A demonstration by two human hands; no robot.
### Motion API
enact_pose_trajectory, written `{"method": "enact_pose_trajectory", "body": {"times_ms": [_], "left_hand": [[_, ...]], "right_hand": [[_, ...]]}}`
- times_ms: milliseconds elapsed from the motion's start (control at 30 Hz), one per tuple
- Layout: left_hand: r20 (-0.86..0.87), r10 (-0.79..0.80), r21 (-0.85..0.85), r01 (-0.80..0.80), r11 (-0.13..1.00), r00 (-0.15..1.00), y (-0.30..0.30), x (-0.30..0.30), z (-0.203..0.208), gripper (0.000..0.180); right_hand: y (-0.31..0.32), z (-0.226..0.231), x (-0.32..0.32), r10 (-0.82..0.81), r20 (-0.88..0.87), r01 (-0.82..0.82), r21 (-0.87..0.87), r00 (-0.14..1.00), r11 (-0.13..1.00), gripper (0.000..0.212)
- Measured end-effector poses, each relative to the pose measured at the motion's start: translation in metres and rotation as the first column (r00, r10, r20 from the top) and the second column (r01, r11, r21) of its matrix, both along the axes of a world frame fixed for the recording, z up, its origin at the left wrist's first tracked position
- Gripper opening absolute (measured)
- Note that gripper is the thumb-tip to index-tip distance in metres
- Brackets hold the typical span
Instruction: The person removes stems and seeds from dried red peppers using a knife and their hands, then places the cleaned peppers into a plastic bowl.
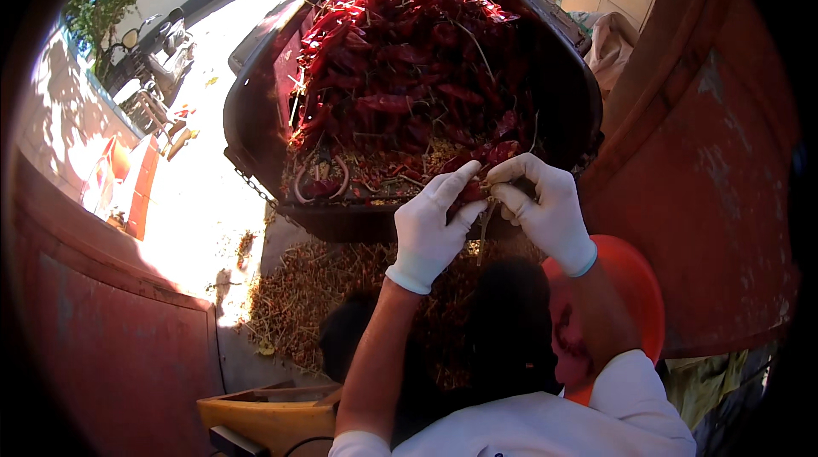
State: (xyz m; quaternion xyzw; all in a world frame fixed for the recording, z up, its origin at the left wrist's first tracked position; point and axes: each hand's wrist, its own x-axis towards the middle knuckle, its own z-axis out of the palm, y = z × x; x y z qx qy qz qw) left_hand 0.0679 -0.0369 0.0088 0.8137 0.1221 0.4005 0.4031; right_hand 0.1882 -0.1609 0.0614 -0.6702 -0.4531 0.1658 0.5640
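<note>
My left hand pinches a red chili over the near edge of the dark bin, my right hand seems clamped by its stem, and too hard a tug could tear it, scattering scraps onto the chili heap farther inside.

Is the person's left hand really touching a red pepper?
Touching. The head view shows it: the gloved left hand has a dark red pepper right between its thumb and fingers, with no gap showing.
</note>
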Motion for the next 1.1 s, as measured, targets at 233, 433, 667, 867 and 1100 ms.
{"method": "enact_pose_trajectory", "body": {"times_ms": [233, 433, 667, 867, 1100], "left_hand": [[-0.001, -0.177, -0.347, 0.166, 0.923, 0.984, -0.001, -0.004, -0.012, 0.032], [0.063, -0.157, -0.683, 0.157, 0.714, 0.986, 0.013, -0.021, 0.009, 0.037], [0.026, -0.151, -0.712, 0.124, 0.691, 0.988, 0.013, -0.025, 0.011, 0.037], [0.001, -0.222, -0.712, 0.157, 0.685, 0.975, 0.015, -0.029, 0.012, 0.037], [-0.115, -0.407, -0.673, 0.230, 0.703, 0.906, 0.015, -0.032, 0.013, 0.032]], "right_hand": [[-0.011, -0.002, -0.001, -0.037, -0.327, 0.034, -0.013, 0.944, 0.999, 0.018], [-0.023, -0.023, 0.003, -0.106, -0.335, 0.090, -0.065, 0.936, 0.994, 0.018], [-0.007, -0.046, 0.002, -0.072, -0.300, 0.072, -0.010, 0.951, 0.997, 0.021], [-0.001, -0.042, -0.007, 0.005, -0.309, -0.023, -0.055, 0.951, 0.998, 0.034], [0.000, -0.037, -0.020, 0.052, -0.217, -0.044, 0.040, 0.975, 0.998, 0.029]]}}
